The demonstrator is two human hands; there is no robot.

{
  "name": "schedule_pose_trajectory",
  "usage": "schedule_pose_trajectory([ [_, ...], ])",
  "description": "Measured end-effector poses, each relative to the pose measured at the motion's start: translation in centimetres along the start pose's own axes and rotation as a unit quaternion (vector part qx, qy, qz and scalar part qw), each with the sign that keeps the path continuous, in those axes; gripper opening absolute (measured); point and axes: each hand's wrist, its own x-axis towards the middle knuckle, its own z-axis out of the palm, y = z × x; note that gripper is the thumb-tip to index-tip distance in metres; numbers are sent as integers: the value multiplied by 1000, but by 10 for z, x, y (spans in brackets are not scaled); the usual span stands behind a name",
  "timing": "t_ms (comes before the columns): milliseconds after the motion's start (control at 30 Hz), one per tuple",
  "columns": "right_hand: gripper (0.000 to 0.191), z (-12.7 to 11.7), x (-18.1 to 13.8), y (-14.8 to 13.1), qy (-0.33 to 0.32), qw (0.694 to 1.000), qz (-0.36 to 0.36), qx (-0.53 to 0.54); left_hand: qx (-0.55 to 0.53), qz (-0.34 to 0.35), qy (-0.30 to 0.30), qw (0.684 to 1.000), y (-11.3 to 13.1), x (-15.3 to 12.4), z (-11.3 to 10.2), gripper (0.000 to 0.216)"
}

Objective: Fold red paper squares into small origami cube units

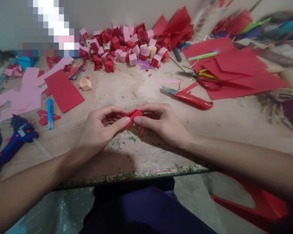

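Between my two hands, above the front middle of the table, is a small folded piece of red paper. My left hand pinches its left end with thumb and fingers. At the other end, the thumb and fingertips of my right hand close on the same piece. My fingers hide part of its shape. Behind my right hand lies a red-handled utility knife, its metal end to the left. A sheet of red card rests beyond my left hand.
Many small red and pink paper boxes are heaped at the back. Scissors lie on red paper sheets at right. To the left are pink paper cutouts, a blue marker and a blue glue gun. The table's front edge looks rough.
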Motion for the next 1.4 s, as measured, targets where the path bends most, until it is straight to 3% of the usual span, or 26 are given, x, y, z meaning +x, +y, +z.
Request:
schedule_pose_trajectory([
  [233, 13, -3, -1, 2, -19, 1000, 7, -9, -8, -29, -11, 999, 3, 0, 1, 16],
  [767, 15, -4, -1, -2, -34, 999, 11, -34, 173, 90, 50, 980, 6, -8, 2, 12],
  [1400, 14, -2, 3, 2, -18, 1000, 14, -9, 99, 51, 19, 994, 3, -6, 3, 11],
])
